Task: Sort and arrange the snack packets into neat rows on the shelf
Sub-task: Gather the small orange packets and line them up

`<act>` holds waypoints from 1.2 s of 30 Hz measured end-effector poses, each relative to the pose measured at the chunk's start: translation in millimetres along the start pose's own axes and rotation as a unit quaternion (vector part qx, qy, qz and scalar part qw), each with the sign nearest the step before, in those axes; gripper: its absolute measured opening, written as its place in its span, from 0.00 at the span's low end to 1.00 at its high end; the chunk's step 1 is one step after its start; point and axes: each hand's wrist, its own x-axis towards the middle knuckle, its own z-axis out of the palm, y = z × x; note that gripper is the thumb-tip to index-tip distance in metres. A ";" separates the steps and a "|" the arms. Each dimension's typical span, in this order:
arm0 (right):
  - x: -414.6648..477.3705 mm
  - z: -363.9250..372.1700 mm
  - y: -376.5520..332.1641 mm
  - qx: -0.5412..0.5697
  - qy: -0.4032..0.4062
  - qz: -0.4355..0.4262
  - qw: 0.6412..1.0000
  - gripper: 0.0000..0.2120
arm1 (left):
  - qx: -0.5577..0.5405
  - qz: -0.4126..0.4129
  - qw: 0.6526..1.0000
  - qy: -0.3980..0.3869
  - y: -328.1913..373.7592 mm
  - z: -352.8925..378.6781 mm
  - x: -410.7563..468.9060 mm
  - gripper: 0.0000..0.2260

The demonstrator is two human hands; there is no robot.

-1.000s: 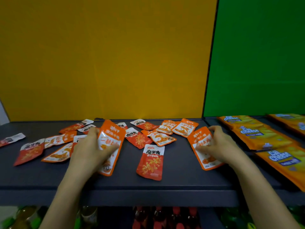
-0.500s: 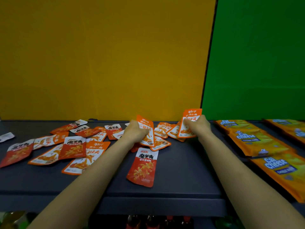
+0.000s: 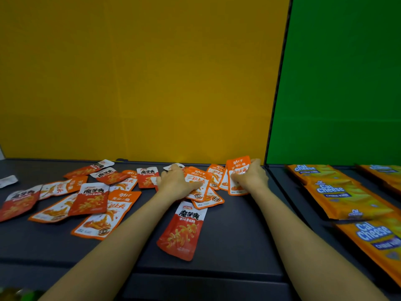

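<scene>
Several small orange and red snack packets lie scattered over the dark shelf (image 3: 238, 235). My left hand (image 3: 175, 181) rests at the back middle, gripping an orange packet (image 3: 198, 183) that lies over other packets. My right hand (image 3: 249, 175) holds another orange packet (image 3: 237, 170) near the back wall, tilted up on its lower edge. A red packet (image 3: 183, 230) lies alone in front, between my forearms. A loose group of red and orange packets (image 3: 91, 198) covers the left side.
Yellow Cal Cheese wafer packs (image 3: 338, 192) lie in a column on the right section of the shelf, past a divider line. A yellow back panel and a green back panel (image 3: 336, 83) close off the rear. A white packet (image 3: 7, 181) lies at the far left.
Both hands carried their orange packets from the front of the shelf to the back. In the last half second they barely moved, and the right packet sank slightly.
</scene>
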 end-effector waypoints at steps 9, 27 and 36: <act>2.9 -0.9 -0.7 0.211 -0.052 0.044 0.975 0.11 | -0.310 0.046 0.950 -0.002 7.0 -5.0 -7.5 0.33; 7.3 28.2 -18.8 -0.050 -0.046 0.028 0.997 0.25 | -0.484 -0.038 0.869 -0.093 -2.5 -12.6 -0.3 0.17; 11.4 23.4 -14.9 -0.057 -0.058 0.018 0.997 0.25 | -0.473 -0.070 0.872 -0.107 -1.0 -18.9 -1.6 0.17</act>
